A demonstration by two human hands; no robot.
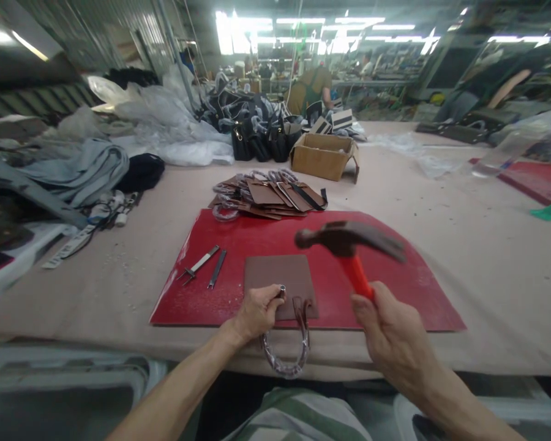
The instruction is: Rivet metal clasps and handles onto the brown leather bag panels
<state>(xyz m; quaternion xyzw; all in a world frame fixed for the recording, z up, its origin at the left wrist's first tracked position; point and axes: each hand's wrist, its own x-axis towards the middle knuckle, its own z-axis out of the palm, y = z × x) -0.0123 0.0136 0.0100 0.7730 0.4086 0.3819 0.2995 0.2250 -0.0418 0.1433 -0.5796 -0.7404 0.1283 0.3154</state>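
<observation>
A red-handled steel hammer [349, 242] tilts raised above the right hand [395, 337]. A small metal punch [282, 290], pinched by the left hand [257, 312], stands on a flat brown leather panel [280, 272].

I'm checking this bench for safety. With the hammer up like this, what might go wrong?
The left hand pinches the small metal punch right at its top, so the raised hammer in the right hand might hit the fingers. A glancing blow might also tip the punch and mar the leather piece.

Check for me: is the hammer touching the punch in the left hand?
Apart. The head view shows the hammer raised in the right hand, above and right of the punch pinched by the left hand, with red mat visible between them.
</observation>
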